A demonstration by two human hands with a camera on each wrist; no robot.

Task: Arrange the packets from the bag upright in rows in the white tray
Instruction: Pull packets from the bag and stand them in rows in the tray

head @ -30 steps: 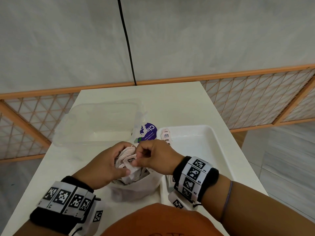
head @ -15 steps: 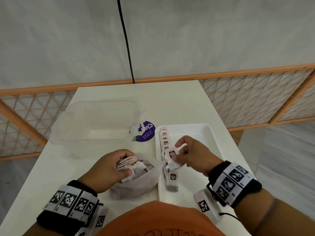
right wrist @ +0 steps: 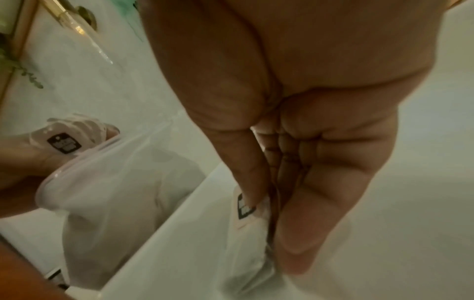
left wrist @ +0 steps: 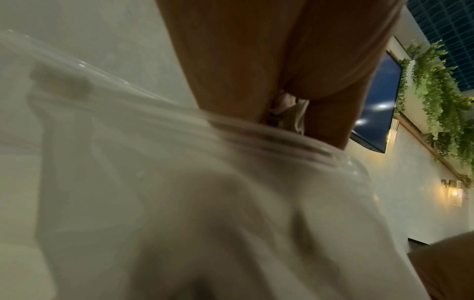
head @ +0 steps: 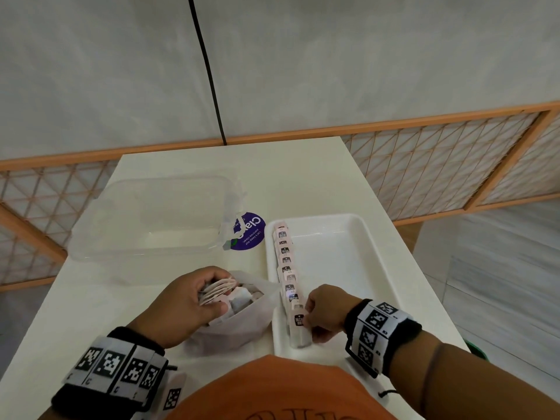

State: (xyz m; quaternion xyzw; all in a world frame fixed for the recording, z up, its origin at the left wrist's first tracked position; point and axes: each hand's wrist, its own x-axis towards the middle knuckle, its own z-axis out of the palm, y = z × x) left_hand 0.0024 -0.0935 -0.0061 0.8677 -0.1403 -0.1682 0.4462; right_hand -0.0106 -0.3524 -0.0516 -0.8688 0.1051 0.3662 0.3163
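Several pale pink packets (head: 218, 291) fan out in the left hand (head: 185, 301), gripped over the translucent white bag (head: 239, 325) at lower centre. Rightward, the right hand (head: 325, 313) pinches one upright packet (head: 298, 327), long axis vertical, at the near end of the row (head: 286, 268) hugging the white plastic tray (head: 372, 268) wall's left side.
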